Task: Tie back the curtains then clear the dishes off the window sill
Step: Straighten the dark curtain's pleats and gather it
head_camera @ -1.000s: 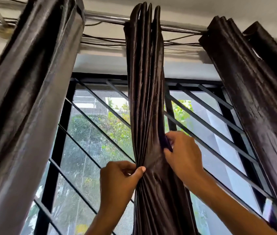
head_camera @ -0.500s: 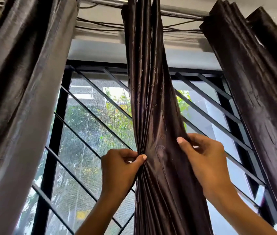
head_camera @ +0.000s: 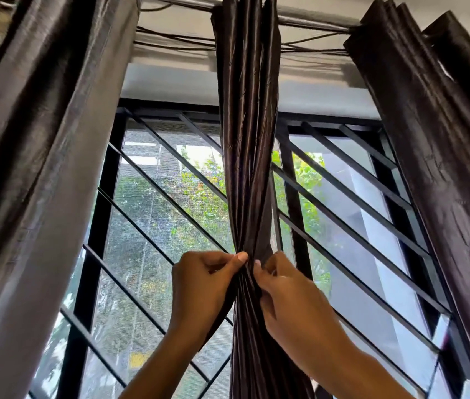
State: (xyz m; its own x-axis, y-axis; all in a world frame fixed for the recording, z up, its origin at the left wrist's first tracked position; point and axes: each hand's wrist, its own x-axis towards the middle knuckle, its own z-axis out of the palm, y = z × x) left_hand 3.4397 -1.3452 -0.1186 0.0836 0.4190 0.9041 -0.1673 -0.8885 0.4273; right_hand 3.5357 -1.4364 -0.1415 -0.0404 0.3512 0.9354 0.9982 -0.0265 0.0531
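The middle curtain (head_camera: 249, 168) hangs at frame centre, bunched to a narrow waist. The left hand (head_camera: 202, 286) and right hand (head_camera: 288, 295) pinch it there, close together. This looks like the tying-back step; next needs a tie or knot. No dishes or sill in view.

No text, label, brand, number or sign is readable anywhere.
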